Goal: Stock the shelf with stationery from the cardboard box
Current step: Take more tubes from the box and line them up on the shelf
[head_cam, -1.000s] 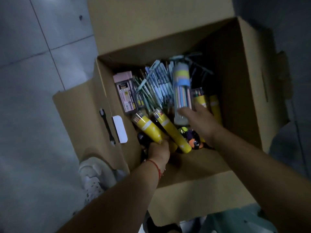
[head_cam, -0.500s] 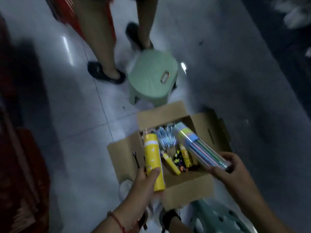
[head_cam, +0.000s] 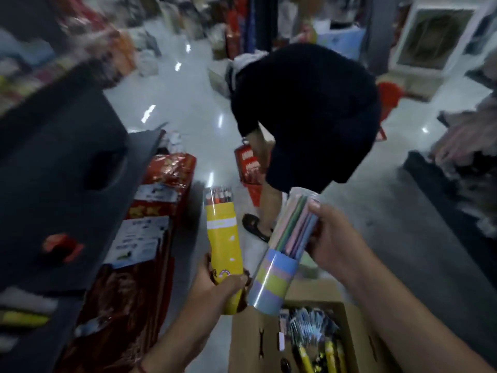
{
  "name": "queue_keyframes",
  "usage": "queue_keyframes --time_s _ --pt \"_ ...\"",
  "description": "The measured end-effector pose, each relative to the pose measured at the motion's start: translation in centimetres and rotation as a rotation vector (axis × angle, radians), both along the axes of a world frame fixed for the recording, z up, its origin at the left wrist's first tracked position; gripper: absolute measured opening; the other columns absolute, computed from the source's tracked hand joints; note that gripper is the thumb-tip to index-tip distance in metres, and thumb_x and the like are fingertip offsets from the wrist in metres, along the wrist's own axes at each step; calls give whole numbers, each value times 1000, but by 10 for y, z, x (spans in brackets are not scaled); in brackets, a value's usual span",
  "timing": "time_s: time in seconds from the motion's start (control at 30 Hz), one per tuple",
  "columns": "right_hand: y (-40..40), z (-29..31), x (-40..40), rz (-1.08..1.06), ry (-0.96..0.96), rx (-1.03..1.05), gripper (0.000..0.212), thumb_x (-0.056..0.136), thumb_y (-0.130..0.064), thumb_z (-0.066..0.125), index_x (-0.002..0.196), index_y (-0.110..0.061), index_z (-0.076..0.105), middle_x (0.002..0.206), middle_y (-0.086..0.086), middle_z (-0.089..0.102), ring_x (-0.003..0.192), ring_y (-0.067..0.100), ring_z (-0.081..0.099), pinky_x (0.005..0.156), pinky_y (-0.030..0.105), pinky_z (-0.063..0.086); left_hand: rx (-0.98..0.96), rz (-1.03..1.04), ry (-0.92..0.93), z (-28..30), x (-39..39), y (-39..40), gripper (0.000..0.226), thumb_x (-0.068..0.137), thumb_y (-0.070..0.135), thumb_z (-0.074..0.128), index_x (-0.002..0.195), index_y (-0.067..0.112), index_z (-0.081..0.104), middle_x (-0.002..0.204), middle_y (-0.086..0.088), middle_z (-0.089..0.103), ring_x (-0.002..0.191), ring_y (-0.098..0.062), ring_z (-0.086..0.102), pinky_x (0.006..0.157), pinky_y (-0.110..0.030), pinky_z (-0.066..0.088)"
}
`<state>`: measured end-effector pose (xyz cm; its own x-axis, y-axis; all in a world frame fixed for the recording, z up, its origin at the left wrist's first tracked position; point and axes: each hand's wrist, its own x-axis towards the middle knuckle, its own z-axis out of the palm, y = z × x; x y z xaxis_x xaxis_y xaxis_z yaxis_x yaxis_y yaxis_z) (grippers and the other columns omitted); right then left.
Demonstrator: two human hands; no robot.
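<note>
My left hand [head_cam: 215, 288] grips the lower end of a yellow tube of coloured pencils [head_cam: 222, 238], held upright with its clear cap at the top. My right hand [head_cam: 334, 243] holds a clear tube of pastel pens [head_cam: 285, 254] with a striped blue, pink and yellow base, tilted so the base points down-left. Both tubes are lifted above the open cardboard box [head_cam: 252, 343] at the bottom, which holds several pens and more yellow tubes. The dark shelf [head_cam: 61, 162] stands to the left, with packaged goods on its lower levels.
A person in dark clothes [head_cam: 306, 111] bends over in the aisle straight ahead, holding red packets. Red packaged goods [head_cam: 166, 170] line the shelf foot at left. Dark displays stand at right. Pale tiled floor [head_cam: 376, 211] lies between.
The view has swung up from the box to the aisle and shelf. Both hands have lifted their tubes out of the box and higher, and the pastel tube's base now points down.
</note>
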<state>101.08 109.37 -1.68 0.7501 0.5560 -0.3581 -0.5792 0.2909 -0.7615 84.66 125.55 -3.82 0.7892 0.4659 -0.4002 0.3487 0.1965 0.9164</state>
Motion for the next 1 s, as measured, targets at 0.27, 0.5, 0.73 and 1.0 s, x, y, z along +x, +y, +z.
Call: queue_keyframes --time_s 0.27,0.5,0.73,1.0 --pt "155 54 -113 404 120 -74 36 79 -40 67 93 -7 71 84 15 69 69 28 67 67 34 57 -205 176 -132 48 -120 48 60 68 21 84 121 22 55 108 -13 72 90 -35 71 64 -43 58" --pt "287 97 -233 639 -59 -64 39 64 -38 73 87 -6 70 71 12 68 56 22 65 55 28 56 58 425 -228 77 -253 166 54 64 37 81 112 29 58 95 -6 69 83 -20 68 69 -34 55" --pt "418 158 -342 672 -722 -92 41 76 -29 81 111 -23 58 100 3 71 88 17 71 79 35 59 340 603 -275 122 -380 293 50 78 32 75 121 32 49 90 -13 70 74 -31 69 66 -46 53" --pt "543 222 -397 796 -676 238 37 91 -20 65 122 -27 48 97 -3 61 91 12 62 92 38 50 528 921 -345 164 -463 379 39 79 59 58 112 38 52 100 -10 67 80 -26 70 71 -46 60"
